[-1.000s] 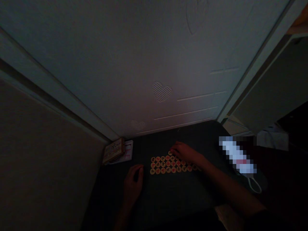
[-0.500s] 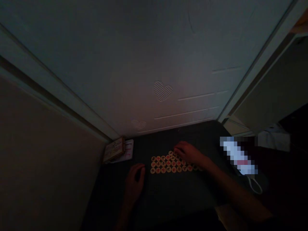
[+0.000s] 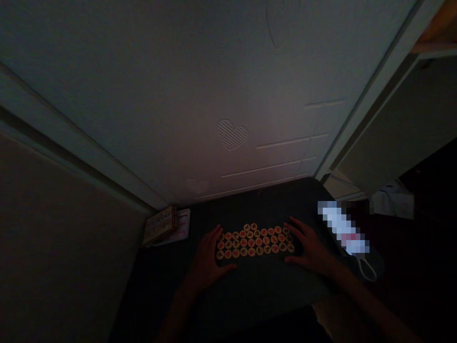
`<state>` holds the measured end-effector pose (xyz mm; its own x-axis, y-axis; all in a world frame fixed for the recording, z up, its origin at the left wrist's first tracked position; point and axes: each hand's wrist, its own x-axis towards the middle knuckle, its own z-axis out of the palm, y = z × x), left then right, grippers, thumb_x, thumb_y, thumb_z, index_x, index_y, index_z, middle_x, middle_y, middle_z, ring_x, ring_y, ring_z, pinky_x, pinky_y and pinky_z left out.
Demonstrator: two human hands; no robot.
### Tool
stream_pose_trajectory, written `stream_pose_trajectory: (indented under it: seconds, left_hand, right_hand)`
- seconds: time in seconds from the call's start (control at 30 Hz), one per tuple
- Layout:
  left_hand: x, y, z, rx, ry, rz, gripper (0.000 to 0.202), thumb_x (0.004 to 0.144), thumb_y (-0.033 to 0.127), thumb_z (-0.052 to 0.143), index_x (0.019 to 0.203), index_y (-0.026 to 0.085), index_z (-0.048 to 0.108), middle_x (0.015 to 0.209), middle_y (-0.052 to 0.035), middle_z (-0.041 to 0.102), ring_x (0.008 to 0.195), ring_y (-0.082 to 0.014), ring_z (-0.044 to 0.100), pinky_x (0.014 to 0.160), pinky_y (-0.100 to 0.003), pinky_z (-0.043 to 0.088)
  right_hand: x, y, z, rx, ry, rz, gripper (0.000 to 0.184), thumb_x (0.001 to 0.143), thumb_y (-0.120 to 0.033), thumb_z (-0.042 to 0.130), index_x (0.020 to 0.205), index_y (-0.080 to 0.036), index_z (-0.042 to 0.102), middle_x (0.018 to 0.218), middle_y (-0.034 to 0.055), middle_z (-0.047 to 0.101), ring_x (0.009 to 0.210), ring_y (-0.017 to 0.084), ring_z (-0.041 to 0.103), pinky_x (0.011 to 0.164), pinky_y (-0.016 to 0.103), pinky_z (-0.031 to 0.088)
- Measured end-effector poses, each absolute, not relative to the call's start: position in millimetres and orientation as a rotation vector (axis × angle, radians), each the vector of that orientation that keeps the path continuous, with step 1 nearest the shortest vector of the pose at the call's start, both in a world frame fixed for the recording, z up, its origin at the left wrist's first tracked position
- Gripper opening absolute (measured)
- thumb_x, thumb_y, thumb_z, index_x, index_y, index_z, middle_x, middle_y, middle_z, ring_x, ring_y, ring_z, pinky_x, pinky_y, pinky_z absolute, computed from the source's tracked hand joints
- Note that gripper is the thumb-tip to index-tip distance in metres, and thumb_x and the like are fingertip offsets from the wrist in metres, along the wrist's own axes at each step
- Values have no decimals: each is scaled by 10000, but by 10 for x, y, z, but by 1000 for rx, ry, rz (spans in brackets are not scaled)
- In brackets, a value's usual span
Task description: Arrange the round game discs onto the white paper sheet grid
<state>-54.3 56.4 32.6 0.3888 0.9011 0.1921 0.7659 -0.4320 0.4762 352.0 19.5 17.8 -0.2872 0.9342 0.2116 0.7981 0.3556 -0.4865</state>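
Note:
Round Chinese chess pieces with red and dark characters lie in three rows on a dark tabletop. Two more pieces sit above the top row, near its middle. At the left end of the rows is my left hand, its fingers and thumb spread around the edge pieces. My right hand is at the right end, likewise open, with its fingertips at the outermost pieces. Whether the fingers press on the pieces is too dark to tell.
A wooden box rests on a pale booklet at the back left. A blurred bright device with a white cord loop lies at the right. A pale wall panel with embossed hearts rises behind the table.
My right hand has left the top pieces and moved to the right end, fingers opening. My left hand has come up to the left end and spread out. The view has shifted slightly.

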Motion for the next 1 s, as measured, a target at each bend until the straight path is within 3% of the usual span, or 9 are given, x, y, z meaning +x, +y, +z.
stream_pose_trajectory:
  seconds: [0.2, 0.57, 1.0]
  left_hand:
    - [-498, 601, 264, 2352, 1446, 579, 1095, 701, 572, 849, 1583, 254, 283, 1618, -162, 379, 1474, -401, 374, 1169, -617, 362]
    - [-278, 686, 355, 2459, 1298, 511, 1033, 695, 646, 826, 1530, 246, 369, 1586, -152, 431, 1450, -385, 408, 1206, -626, 291]
    - [-178, 772, 371, 2477, 1208, 489, 928, 763, 666, 758, 1521, 260, 408, 1516, -127, 522, 1420, -367, 449, 1215, -599, 286]
  right_hand:
    - [3373, 323, 118, -1398, -2227, 368, 1091, 688, -663, 822, 1590, -287, 336, 1588, 174, 403, 1405, 415, 440, 1116, 611, 394]
    - [3149, 542, 272, -1218, -2369, 441, 987, 693, -745, 774, 1503, -259, 487, 1475, 182, 537, 1325, 393, 506, 1088, 574, 393]
    - [3090, 577, 287, -1177, -2380, 494, 883, 756, -695, 760, 1487, -269, 506, 1427, 157, 581, 1286, 363, 530, 1070, 540, 397]
